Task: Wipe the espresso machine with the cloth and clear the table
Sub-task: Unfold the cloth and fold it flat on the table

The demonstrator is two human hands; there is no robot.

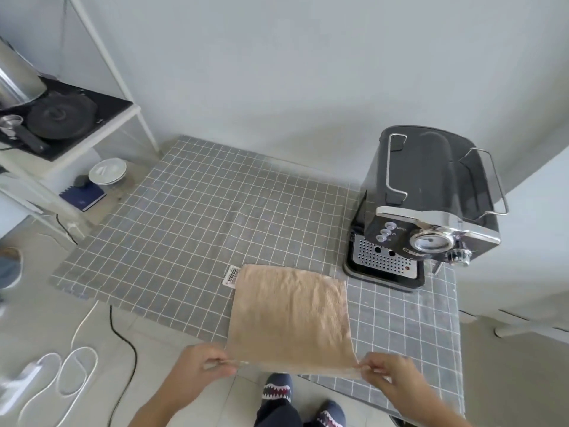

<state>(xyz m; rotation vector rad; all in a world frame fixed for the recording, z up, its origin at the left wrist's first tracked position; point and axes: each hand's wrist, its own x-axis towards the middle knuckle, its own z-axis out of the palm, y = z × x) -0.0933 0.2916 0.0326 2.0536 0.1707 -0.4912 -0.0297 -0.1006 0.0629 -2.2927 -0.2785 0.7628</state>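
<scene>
Cloth [289, 315]: tan, roughly square, spread flat over the near part of the table, its near edge lifted off the surface. White label [231, 275] at its far left corner. Weave looks smeared; probably motion blur.

Left hand [197, 369]: fingers pinched closed on the cloth's near left corner. Right hand [388, 372]: fingers pinched closed on the near right corner. Cloth edge is taut between the two hands.

Espresso machine [431, 198]: black and chrome, standing upright at the table's far right, just beyond the cloth's far right corner and apart from it. Perforated drip tray [381, 260] faces the camera; round gauge [429, 241] and three buttons on the front; wire rails on top.

Table [184, 229]: covered with a grey, white-gridded cover; it hangs over the near edge.

Further out: white shelf unit [92, 143] at left, carrying a black round lid or pan on the upper level, a white bowl [107, 171] and a blue notebook [82, 195] lower down. Black cable [123, 349] and white slippers [61, 374] on the tiled floor at left. The person's patterned socks [277, 392] show below the table edge.
</scene>
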